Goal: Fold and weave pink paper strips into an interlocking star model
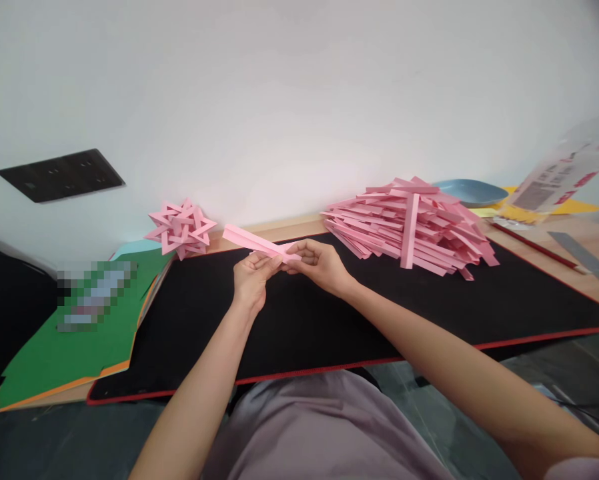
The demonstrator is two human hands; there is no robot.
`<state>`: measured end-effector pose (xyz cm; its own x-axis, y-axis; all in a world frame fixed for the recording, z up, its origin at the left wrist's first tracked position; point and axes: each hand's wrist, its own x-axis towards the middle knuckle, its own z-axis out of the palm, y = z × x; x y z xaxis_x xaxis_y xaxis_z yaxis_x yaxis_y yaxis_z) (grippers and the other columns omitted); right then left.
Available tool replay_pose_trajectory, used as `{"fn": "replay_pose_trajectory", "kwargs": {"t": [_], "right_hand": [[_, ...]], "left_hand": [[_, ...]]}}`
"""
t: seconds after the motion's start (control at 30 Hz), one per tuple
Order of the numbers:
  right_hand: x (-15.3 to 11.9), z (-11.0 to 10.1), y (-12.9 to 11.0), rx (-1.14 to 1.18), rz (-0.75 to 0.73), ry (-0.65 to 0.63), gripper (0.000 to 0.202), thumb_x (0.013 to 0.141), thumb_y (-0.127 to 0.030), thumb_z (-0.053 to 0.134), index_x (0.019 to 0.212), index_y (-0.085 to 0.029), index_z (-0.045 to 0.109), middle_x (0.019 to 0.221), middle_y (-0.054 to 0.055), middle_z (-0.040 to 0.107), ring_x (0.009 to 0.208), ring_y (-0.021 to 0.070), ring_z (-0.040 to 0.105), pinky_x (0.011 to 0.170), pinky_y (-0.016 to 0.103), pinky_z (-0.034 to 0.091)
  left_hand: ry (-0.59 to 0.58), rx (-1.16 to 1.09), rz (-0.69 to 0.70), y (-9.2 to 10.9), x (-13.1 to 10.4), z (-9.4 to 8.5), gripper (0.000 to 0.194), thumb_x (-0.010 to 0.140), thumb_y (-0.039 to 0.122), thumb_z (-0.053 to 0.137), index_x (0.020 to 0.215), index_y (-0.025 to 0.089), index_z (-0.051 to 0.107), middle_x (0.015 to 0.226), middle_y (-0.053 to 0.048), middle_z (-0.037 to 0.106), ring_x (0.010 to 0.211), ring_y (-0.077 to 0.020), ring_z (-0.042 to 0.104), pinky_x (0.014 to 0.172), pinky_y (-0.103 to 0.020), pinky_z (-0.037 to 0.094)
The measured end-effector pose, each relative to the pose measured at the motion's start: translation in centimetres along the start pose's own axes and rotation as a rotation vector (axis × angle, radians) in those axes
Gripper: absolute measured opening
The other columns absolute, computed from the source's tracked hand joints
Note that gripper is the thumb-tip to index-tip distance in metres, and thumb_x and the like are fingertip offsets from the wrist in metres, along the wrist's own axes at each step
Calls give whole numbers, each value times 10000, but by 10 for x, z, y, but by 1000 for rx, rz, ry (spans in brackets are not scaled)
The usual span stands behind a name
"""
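Observation:
Over the black mat I hold a folded pink paper strip (249, 241) with both hands. It slants up to the left, creased along its length. My left hand (252, 280) pinches it from below near its right part, fingers closed. My right hand (320, 265) grips the right end between thumb and fingers, and the fingertips of both hands nearly meet. Another bit of pink paper shows behind the fingers; whether it is a separate piece I cannot tell. Right of my hands lies a large heap of folded pink paper strips (379, 223). A pink paper star ball (181, 228) stands to the left.
The black mat (299, 333) has a red edge. Green paper sheets (39, 353) with a blurred item on top lie at left. At right are a blue dish (472, 191), a clear plastic bottle (564, 167), a dark red pencil (534, 247) and a ruler (587, 263). A wall stands behind.

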<state>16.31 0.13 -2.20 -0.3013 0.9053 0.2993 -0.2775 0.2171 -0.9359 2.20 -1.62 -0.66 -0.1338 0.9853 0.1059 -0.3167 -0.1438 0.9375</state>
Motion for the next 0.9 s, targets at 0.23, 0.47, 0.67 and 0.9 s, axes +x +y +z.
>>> {"fn": "replay_pose_trajectory", "kwargs": {"t": [0.23, 0.47, 0.67, 0.9], "right_hand": [[0, -1, 1, 22, -7, 11, 389, 571, -316, 760, 849, -132, 560, 762, 35, 634, 703, 170, 664, 721, 347, 553], [1, -1, -1, -11, -19, -11, 394, 560, -262, 762, 873, -142, 556, 806, 34, 646, 710, 156, 660, 769, 347, 536], [2, -2, -1, 14, -20, -39, 418, 561, -265, 764, 906, -150, 558, 890, 49, 647, 781, 168, 662, 813, 360, 528], [0, -1, -3, 37, -18, -10, 414, 589, -365, 744, 888, -133, 577, 826, 58, 658, 761, 177, 667, 768, 362, 547]], "left_hand": [[-1, -4, 15, 0, 0, 0, 265, 477, 213, 807, 653, 104, 641, 676, -57, 689, 626, -154, 643, 722, -328, 512], [19, -12, 19, -3, 3, -2, 257, 472, 193, 806, 651, 112, 641, 659, -47, 688, 614, -143, 640, 710, -301, 510], [16, -1, 59, -2, 2, -1, 228, 498, 194, 796, 662, 126, 653, 670, -45, 693, 607, -143, 639, 702, -293, 517], [55, 127, 155, -3, 1, 2, 215, 521, 233, 787, 662, 128, 664, 653, -40, 691, 616, -159, 643, 710, -309, 521]]}}
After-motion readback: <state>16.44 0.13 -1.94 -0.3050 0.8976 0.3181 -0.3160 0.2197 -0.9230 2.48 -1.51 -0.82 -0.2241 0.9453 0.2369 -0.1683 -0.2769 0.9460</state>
